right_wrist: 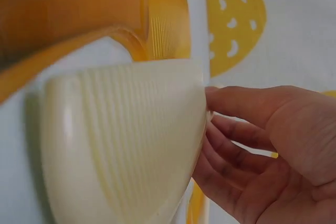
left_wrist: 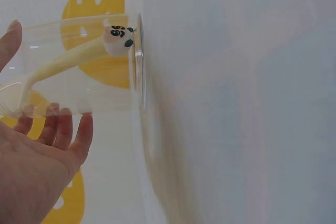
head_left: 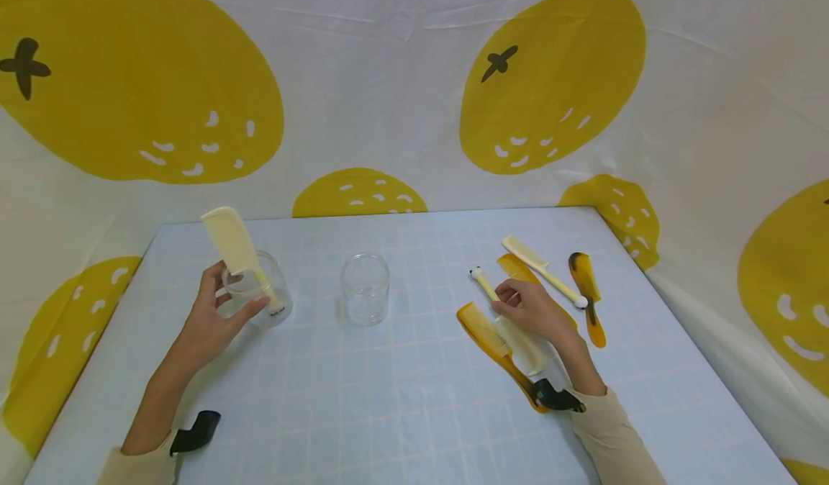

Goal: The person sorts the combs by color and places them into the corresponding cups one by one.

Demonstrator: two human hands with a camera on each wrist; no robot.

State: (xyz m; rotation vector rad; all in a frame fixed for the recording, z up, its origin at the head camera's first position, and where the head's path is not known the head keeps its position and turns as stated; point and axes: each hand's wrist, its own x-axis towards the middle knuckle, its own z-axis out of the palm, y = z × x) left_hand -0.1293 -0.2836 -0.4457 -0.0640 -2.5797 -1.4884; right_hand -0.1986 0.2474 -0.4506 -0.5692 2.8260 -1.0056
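On the left side of the table, my left hand (head_left: 209, 327) grips a clear glass cup (head_left: 281, 287) around its side. A cream comb (head_left: 229, 239) leans in this cup, toothed part up and out over the rim. Its panda-head handle end (left_wrist: 117, 40) sits at the cup's bottom in the left wrist view. At the right, my right hand (head_left: 532, 306) pinches another cream comb (right_wrist: 126, 140) between thumb and fingers, near where the handle meets the toothed part. That comb's white handle tip (head_left: 476, 273) points away toward the back; my hand hides its middle.
A second clear glass cup (head_left: 365, 294) stands mid-table. Around my right hand lie an amber comb (head_left: 482, 330) on the near side, another partly hidden amber comb (head_left: 514, 263), a cream comb (head_left: 526, 252) and a dark-marked amber comb (head_left: 585, 276). A patterned cloth (head_left: 382, 111) hangs behind the table.
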